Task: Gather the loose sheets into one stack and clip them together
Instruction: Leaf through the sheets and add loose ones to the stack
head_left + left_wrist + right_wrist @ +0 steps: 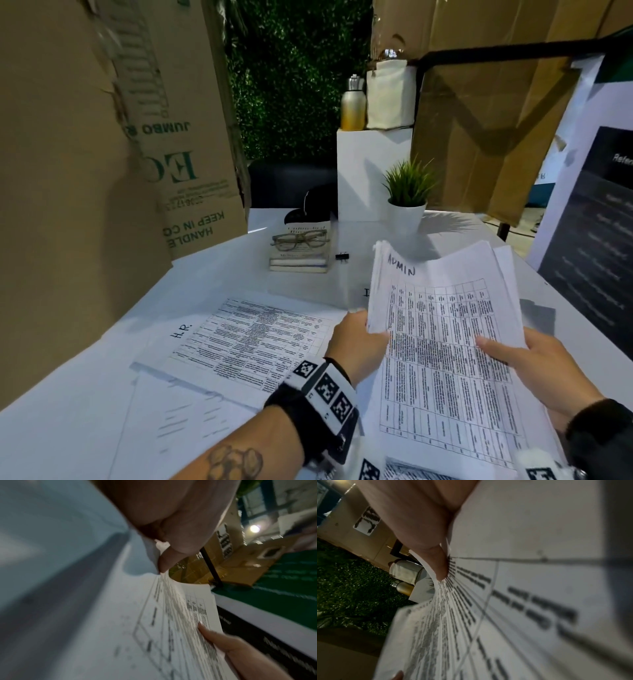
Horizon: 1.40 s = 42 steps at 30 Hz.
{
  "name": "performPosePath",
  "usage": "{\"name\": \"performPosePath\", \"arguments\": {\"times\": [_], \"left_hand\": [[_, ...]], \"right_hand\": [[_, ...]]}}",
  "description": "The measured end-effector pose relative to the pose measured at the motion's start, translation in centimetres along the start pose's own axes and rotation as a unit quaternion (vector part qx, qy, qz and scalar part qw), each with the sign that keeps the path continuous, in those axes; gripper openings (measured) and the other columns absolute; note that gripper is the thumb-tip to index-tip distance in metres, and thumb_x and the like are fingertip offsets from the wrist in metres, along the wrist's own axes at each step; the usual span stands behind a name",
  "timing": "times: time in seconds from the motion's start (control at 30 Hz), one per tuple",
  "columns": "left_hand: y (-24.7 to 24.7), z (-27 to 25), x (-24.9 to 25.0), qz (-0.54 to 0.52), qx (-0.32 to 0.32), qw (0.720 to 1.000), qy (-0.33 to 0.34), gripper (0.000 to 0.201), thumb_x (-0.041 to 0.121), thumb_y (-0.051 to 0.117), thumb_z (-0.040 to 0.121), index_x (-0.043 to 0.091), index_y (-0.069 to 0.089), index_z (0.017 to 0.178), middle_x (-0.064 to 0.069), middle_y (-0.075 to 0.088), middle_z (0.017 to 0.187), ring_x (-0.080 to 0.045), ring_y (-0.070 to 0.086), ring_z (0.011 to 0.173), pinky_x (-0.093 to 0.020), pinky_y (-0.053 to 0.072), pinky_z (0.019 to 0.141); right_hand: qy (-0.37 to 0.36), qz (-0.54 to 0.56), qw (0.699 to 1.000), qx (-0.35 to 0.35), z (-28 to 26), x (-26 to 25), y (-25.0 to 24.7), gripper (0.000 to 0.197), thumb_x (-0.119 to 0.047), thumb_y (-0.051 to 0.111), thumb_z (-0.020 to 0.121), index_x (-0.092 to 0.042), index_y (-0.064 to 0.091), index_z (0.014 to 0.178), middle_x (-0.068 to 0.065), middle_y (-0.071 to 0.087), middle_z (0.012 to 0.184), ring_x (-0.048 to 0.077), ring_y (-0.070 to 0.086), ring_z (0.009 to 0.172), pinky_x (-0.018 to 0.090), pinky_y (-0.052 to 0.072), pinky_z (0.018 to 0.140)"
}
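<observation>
I hold a thick stack of printed sheets [442,342], its top page marked "ADMIN", tilted up above the white table [85,428]. My left hand [359,337] grips the stack's left edge, thumb on top [164,561]. My right hand [524,366] grips the right edge, thumb [440,566] pressed on the printed page. More sheets lie flat on the table to the left, the top one marked "H.R." [246,342], with a faint page [178,421] nearer me. A small black binder clip [342,256] lies on the table beside the books, away from both hands.
A pile of books [299,260] with glasses [299,238] on top sits mid-table. A potted plant [407,202] stands behind the stack. Cardboard boxes [85,154] wall the left side; a dark sign board [589,260] stands at the right edge.
</observation>
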<state>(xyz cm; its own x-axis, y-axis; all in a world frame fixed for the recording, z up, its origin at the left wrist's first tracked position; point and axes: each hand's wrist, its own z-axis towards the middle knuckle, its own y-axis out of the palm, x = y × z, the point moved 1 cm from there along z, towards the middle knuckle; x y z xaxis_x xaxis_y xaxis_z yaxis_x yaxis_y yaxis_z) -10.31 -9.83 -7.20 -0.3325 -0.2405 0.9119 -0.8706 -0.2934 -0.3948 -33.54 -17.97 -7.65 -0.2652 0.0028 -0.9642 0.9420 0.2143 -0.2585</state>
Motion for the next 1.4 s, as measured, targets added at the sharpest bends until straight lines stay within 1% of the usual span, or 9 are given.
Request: {"name": "performPosePath", "arguments": {"times": [0.13,0.3,0.5,0.7,0.87,0.97,1.1,1.27,1.4], "left_hand": [[-0.5,-0.2,-0.4,-0.028,0.006,1.0,-0.009,0.02,0.011,0.057,0.09,0.002,0.063,0.107,-0.018,0.07,0.103,-0.024,0.054,0.073,-0.033,0.045,0.067],[-1.8,-2.6,3.0,-0.145,0.064,0.984,0.084,0.019,0.006,0.06,0.094,0.024,0.063,0.098,-0.002,0.074,0.106,-0.017,0.07,0.095,-0.028,0.059,0.081],[-4.7,-5.3,7.7,-0.282,0.052,0.933,0.218,0.023,0.008,0.066,0.089,0.008,0.065,0.111,-0.019,0.071,0.108,-0.028,0.069,0.099,-0.044,0.057,0.093],[-4.6,-5.8,7.7,-0.193,0.087,0.944,0.253,0.013,0.012,0.059,0.097,0.023,0.065,0.097,0.003,0.069,0.08,-0.002,0.063,0.07,-0.029,0.058,0.071],[-5.0,-5.5,6.1,-0.191,0.058,0.955,0.22,0.017,0.014,0.066,0.093,0.01,0.066,0.11,-0.005,0.07,0.088,-0.008,0.068,0.085,-0.022,0.057,0.074],[-4.0,-5.9,5.1,-0.146,0.026,0.982,0.121,0.006,0.025,0.07,0.09,0.021,0.066,0.092,-0.007,0.069,0.091,-0.02,0.066,0.09,-0.038,0.058,0.086],[-4.3,-5.9,6.9,-0.105,0.026,0.98,0.168,0.018,0.028,0.062,0.096,0.01,0.064,0.099,-0.001,0.052,0.065,-0.009,0.049,0.051,-0.022,0.047,0.048],[-5.4,-5.7,8.5,-0.107,-0.008,0.97,0.22,0.02,0.022,0.059,0.097,0.002,0.059,0.093,0.005,0.045,0.061,-0.01,0.043,0.053,-0.028,0.041,0.053],[-4.0,-6.3,5.8,-0.075,-0.01,0.992,0.101,0.022,0.031,0.059,0.097,0.009,0.055,0.1,-0.006,0.046,0.076,-0.019,0.045,0.069,-0.036,0.044,0.065]], "right_hand": [[0.012,0.005,1.0,0.001,-0.3,-0.3,-0.1,0.027,-0.025,0.078,0.079,-0.015,0.073,0.103,0.006,0.078,0.105,0.031,0.071,0.099,0.057,0.051,0.097],[-0.075,0.077,0.994,0.028,-1.7,-3.4,-0.5,0.056,-0.042,0.078,0.057,-0.019,0.072,0.108,0.009,0.078,0.101,0.034,0.072,0.098,0.055,0.054,0.094],[-0.264,0.157,0.949,0.07,-3.9,-9.3,-1.2,0.032,-0.063,0.078,0.059,-0.043,0.077,0.084,-0.025,0.077,0.089,-0.004,0.072,0.084,0.017,0.059,0.076],[-0.274,0.12,0.952,0.065,-4.6,-10.0,-0.3,0.014,-0.044,0.071,0.069,-0.042,0.078,0.081,-0.023,0.077,0.081,0.001,0.073,0.079,0.032,0.057,0.083],[-0.266,0.118,0.953,0.086,-4.8,-8.8,0.0,0.026,-0.03,0.072,0.076,-0.004,0.071,0.08,-0.011,0.077,0.075,0.002,0.071,0.074,0.024,0.058,0.078],[-0.226,0.127,0.965,0.048,-4.6,-7.4,0.9,0.004,-0.016,0.072,0.082,-0.012,0.07,0.084,-0.021,0.077,0.076,-0.01,0.069,0.073,0.021,0.053,0.081],[-0.21,0.136,0.967,0.046,-5.0,-9.1,0.7,0.022,-0.02,0.072,0.083,-0.006,0.06,0.072,-0.008,0.074,0.06,-0.009,0.061,0.055,0.025,0.048,0.079],[-0.232,0.158,0.959,0.035,-4.6,-9.8,-0.2,0.045,-0.053,0.087,0.05,-0.026,0.078,0.085,-0.015,0.079,0.094,0.003,0.073,0.095,0.024,0.058,0.089],[-0.218,0.086,0.971,0.038,-4.7,-6.7,1.1,0.035,-0.015,0.075,0.077,-0.026,0.064,0.109,-0.03,0.074,0.091,-0.012,0.069,0.085,0.029,0.053,0.088]]}}
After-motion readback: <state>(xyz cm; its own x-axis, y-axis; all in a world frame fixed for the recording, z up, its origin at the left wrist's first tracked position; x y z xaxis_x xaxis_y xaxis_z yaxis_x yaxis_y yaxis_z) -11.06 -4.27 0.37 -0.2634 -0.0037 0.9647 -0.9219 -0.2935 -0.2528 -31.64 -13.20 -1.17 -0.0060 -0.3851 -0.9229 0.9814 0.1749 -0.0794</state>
